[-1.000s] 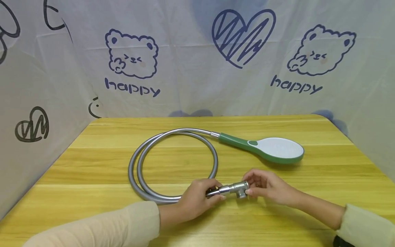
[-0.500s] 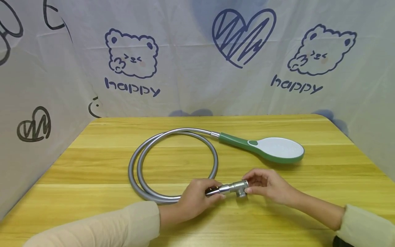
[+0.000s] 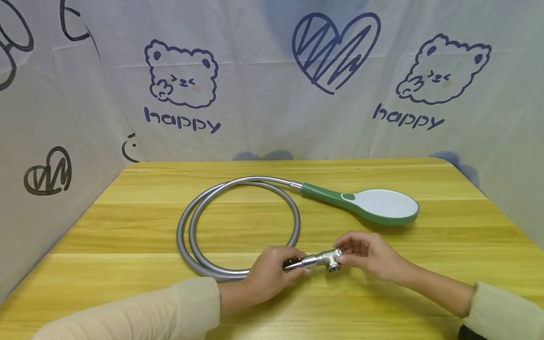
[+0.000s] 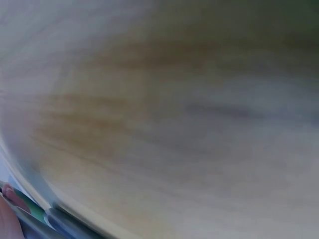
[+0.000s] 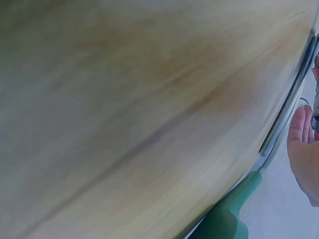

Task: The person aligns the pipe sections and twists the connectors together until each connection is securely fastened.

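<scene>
In the head view my left hand grips the end of a grey shower hose, just behind its chrome connector. A T-shaped metal fitting sits against that connector, its side outlet pointing down toward me. With thumb and fingertips, my right hand pinches the fitting's far right end. Whether the threads are engaged cannot be seen. At the hose's other end lies a green shower head with a white face. The right wrist view catches my right hand at its right edge.
Loops of hose lie on the wooden table behind and left of my left hand. The shower head rests beyond my right hand. A white printed cloth hangs behind the table and along both sides.
The fitting has turned in my right fingers, so the opening of its side outlet now faces me more. My right thumb has shifted slightly upward; my left hand stays in place.
</scene>
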A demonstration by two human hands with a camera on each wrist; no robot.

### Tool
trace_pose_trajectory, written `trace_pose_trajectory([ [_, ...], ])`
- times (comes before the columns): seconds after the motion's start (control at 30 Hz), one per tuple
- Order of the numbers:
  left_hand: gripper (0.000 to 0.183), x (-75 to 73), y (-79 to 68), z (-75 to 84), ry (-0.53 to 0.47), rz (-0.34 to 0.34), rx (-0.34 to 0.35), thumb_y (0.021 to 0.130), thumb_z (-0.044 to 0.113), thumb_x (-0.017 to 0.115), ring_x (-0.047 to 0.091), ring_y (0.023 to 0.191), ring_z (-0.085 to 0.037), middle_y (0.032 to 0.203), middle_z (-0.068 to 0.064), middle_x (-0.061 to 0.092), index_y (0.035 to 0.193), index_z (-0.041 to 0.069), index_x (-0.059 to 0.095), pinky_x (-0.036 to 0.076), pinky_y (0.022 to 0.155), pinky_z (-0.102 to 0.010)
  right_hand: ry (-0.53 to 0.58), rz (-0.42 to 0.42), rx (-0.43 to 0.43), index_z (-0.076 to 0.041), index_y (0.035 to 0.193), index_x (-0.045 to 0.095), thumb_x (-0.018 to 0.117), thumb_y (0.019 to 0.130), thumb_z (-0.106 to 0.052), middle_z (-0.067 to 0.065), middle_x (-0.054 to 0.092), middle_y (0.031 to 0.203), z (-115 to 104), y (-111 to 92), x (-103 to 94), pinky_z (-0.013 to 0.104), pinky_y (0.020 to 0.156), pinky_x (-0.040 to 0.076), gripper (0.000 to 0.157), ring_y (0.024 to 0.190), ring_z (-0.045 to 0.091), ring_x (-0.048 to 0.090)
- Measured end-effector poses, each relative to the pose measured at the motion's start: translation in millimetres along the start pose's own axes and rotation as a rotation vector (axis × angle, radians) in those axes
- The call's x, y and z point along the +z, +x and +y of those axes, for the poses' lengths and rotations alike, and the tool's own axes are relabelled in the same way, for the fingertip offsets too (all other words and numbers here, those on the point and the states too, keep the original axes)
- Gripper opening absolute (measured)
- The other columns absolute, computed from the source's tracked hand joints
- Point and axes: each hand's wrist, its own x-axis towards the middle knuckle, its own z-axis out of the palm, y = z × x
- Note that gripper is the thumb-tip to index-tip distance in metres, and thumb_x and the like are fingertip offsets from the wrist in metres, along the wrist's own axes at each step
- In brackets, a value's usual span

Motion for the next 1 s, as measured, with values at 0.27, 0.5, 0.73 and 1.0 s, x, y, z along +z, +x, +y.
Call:
trace_pose_trajectory([
  [0.27,0.016,0.6,-0.6,-1.6,-0.006,-0.004,0.01,0.079,0.015,0.073,0.057,0.07,-0.003,0.086,-0.005,0.072,0.091,0.005,0.071,0.047,0.061,-0.013,-0.005,0.008,0.013,0.01,0.106,0.057,0.057,0.091,-0.008,0.008,0.065,0.084,5.0,1.6,3.0,0.028,0.062,0.053,0.024,0.069,0.007,0.061],
  [0.5,0.016,0.9,-1.0,-2.0,-0.009,0.005,0.029,0.078,0.015,0.074,0.057,0.07,-0.003,0.086,-0.005,0.072,0.091,0.005,0.071,0.047,0.061,-0.013,0.031,-0.001,0.034,0.01,0.105,0.057,0.054,0.093,-0.01,0.009,0.064,0.08,2.0,1.2,3.4,0.029,0.06,0.054,0.023,0.066,0.008,0.061],
  [0.73,0.016,1.0,-0.7,-1.8,-0.006,0.003,0.021,0.078,0.015,0.074,0.055,0.068,-0.001,0.085,-0.005,0.071,0.091,0.006,0.071,0.046,0.06,-0.013,0.051,-0.059,-0.007,0.013,0.111,0.053,0.052,0.093,-0.006,0.008,0.064,0.086,1.6,-0.4,-0.7,0.029,0.065,0.054,0.026,0.071,0.008,0.061],
  [1.0,0.015,1.1,-0.5,-1.7,-0.003,-0.002,0.003,0.079,0.015,0.073,0.048,0.063,0.001,0.08,-0.003,0.069,0.091,0.006,0.069,0.043,0.056,-0.013,0.116,-0.12,-0.081,0.019,0.115,0.047,0.06,0.086,0.0,0.002,0.063,0.096,1.5,-0.9,-3.0,0.023,0.072,0.053,0.037,0.084,0.006,0.061],
])
